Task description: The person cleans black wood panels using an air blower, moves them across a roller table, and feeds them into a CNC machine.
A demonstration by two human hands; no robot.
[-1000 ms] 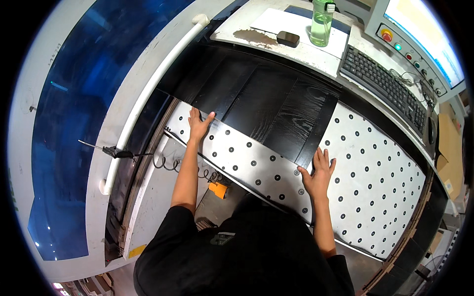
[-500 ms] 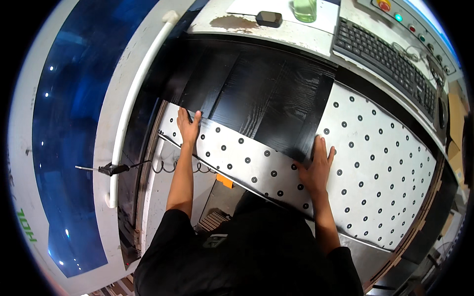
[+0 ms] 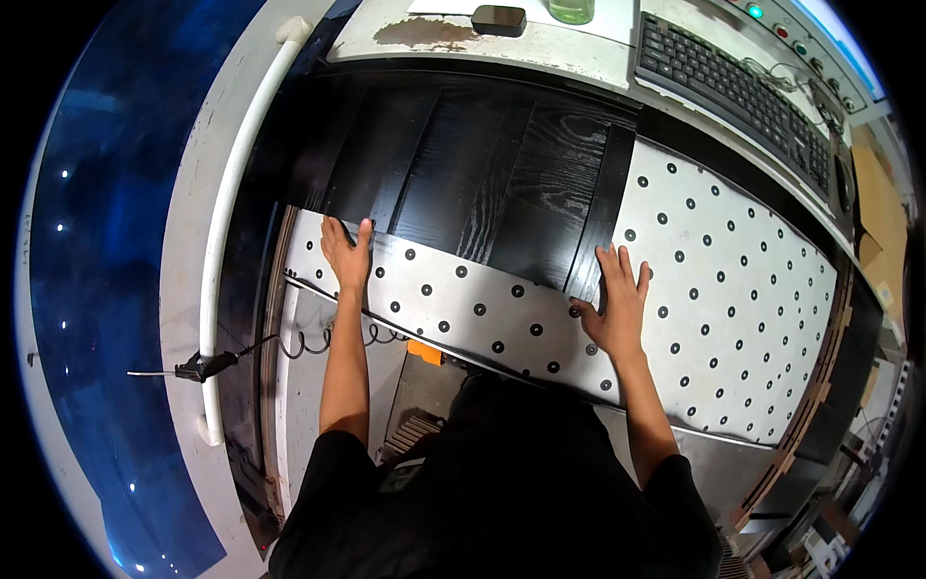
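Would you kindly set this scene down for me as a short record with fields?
Left hand: open, at the near edge of the black panel
Right hand: spread, at the panel's near right corner
Surface: white table with dark round dots, under the panel
Beyond the panel: small black box, green bottle partly cut off
Far right: black keyboard
Left side: white rail
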